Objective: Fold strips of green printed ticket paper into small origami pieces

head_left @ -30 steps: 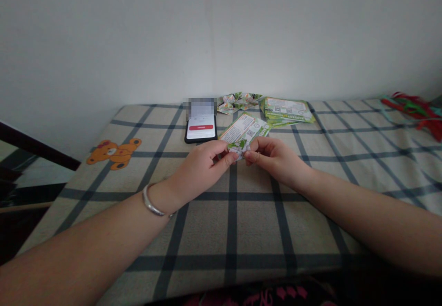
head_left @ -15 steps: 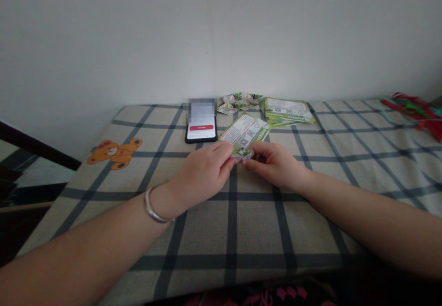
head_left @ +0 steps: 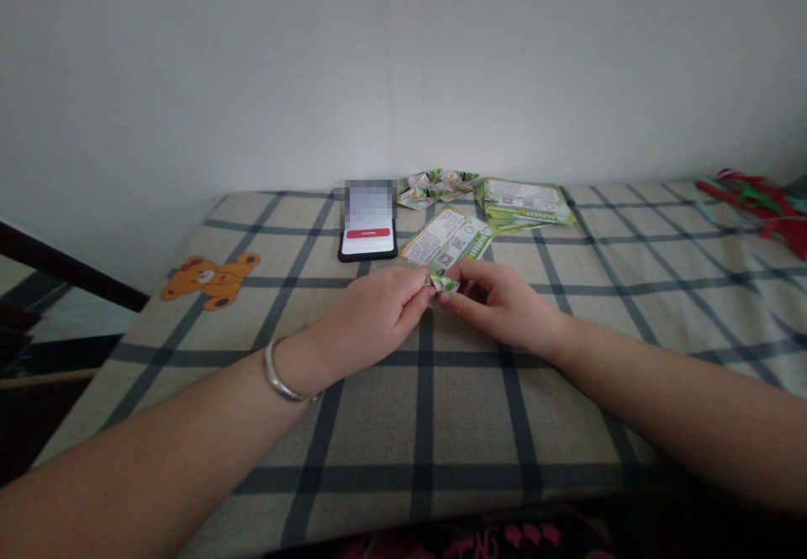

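Between my two hands is a small folded piece of green-and-white printed paper [head_left: 444, 282], pinched from both sides. My left hand [head_left: 384, 311], with a silver bangle at its wrist, is closed on the paper's left end. The thumb and forefinger of my right hand [head_left: 508, 303] grip the right end. Just beyond the fingers lies a flat green-and-white printed card [head_left: 446, 238] with text and square codes; its near corner is hidden by my hands. My fingers cover much of the folded piece.
A phone [head_left: 367, 244] lies left of the card, its screen lit and partly blurred. Behind are several crumpled or folded printed papers [head_left: 435, 187] and a stack of cards [head_left: 526, 202]. Red and green material [head_left: 766, 210] lies far right; a bear picture [head_left: 211, 280] marks the checked tablecloth [head_left: 371, 433].
The folded paper has turned a little between my fingers and now shows more of its green side. My left hand has dropped slightly. Everything else on the table stays put.
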{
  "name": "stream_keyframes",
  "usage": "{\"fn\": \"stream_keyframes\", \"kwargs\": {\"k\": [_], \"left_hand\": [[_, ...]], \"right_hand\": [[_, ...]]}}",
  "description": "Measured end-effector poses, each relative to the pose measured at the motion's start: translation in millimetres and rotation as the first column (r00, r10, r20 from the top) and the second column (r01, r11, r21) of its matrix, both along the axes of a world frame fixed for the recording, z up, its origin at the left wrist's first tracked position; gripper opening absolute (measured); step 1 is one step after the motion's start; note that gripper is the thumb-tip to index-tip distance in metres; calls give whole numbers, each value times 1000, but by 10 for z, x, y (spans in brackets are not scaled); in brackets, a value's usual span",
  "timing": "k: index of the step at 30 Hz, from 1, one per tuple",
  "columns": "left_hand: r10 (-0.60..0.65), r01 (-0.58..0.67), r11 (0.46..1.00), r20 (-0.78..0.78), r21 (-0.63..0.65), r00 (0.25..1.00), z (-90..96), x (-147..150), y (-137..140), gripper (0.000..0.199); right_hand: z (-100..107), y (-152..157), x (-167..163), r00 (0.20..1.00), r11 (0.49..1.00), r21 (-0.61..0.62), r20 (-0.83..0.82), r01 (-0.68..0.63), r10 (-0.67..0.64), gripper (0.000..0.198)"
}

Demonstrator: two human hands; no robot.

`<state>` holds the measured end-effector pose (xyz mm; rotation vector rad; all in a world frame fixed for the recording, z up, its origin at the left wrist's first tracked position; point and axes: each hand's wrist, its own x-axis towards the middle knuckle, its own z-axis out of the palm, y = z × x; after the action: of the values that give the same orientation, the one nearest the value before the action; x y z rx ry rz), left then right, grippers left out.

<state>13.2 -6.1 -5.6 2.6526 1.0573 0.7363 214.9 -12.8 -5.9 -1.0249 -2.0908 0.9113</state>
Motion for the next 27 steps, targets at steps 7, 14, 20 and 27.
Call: {"fn": "stream_keyframes", "kwargs": {"k": [7, 14, 20, 27], "left_hand": [[-20, 26, 996, -75, 81, 997, -13, 0, -5, 27], [-66, 67, 996, -13, 66, 998, -4, -20, 20, 31], [-18, 14, 999, 99, 34, 995, 35, -25, 5, 17], [-3, -3, 999, 109, 53, 994, 36, -8, -17, 11]], "right_hand": [[-24, 25, 14, 992, 999, -20, -115, 46, -48, 12], [-77, 55, 21, 979, 995, -16, -181, 96, -97, 17], [-71, 90, 21, 980, 995, 22, -176, 98, -92, 17], [-39, 41, -9, 997, 993, 96, -53, 63, -58, 10]]}}
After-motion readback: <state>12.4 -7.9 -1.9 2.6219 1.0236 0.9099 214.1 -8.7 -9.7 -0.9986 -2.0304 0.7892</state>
